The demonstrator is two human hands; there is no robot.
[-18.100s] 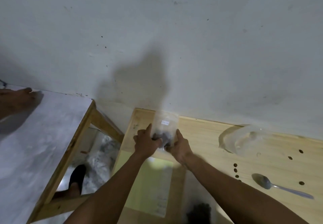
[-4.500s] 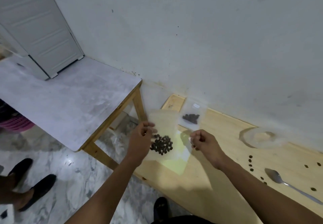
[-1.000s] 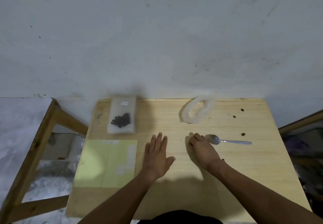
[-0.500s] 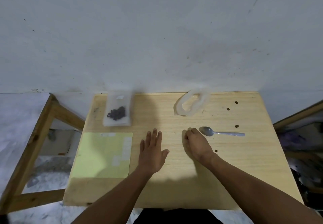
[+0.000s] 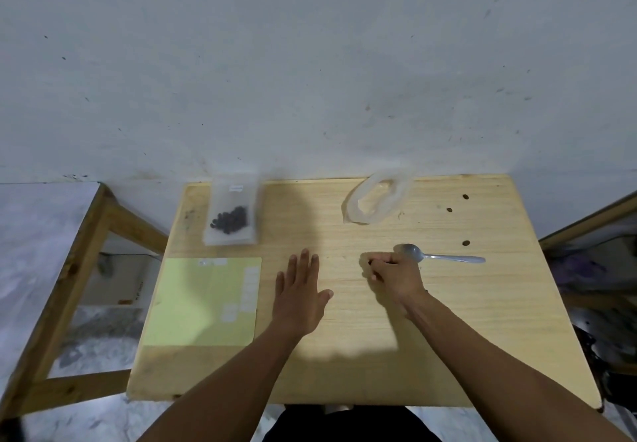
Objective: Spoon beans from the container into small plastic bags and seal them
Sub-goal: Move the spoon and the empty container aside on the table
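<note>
My left hand (image 5: 300,295) lay flat on the wooden table (image 5: 482,321), fingers straight and close together, while my right hand (image 5: 393,274) had its fingers curled tight at the tabletop; whether they pinched a bean, I couldn't tell. Just beside the right knuckles lay the spoon (image 5: 444,257), past it the clear container (image 5: 377,202) near the wall, loose beans (image 5: 466,243) scattered right, and the bag of beans (image 5: 231,214) far left above a yellow sheet (image 5: 203,303).

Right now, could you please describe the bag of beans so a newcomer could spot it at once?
Start at the wooden table against the white wall and look to its far left corner. Just beyond the pale yellow-green sheet lies the small clear plastic bag. It alone holds a dark cluster of beans, unlike the empty clear container further right.
</note>
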